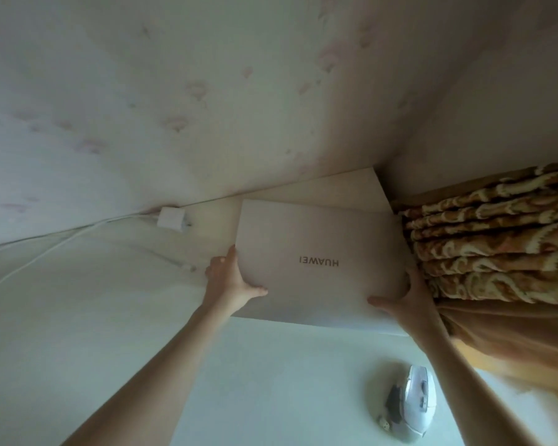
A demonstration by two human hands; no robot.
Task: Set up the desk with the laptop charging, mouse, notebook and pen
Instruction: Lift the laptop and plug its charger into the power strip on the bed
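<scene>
A closed silver laptop [319,265] with its logo facing away from me is held at the back of the white desk [271,365], near the corner of the wall. My left hand [229,278] grips its left near corner, thumb on the lid. My right hand [403,304] grips its right near corner. A white charger brick [170,217] lies on the desk by the wall, left of the laptop, with its white cable [45,249] trailing off to the left. A white and grey mouse [413,403] rests on the desk in front, near my right forearm. No notebook or pen is in view.
A pale patterned wall [207,91] rises right behind the desk. A brown and cream patterned blanket [496,239] lies folded against the desk's right edge, touching the laptop's side.
</scene>
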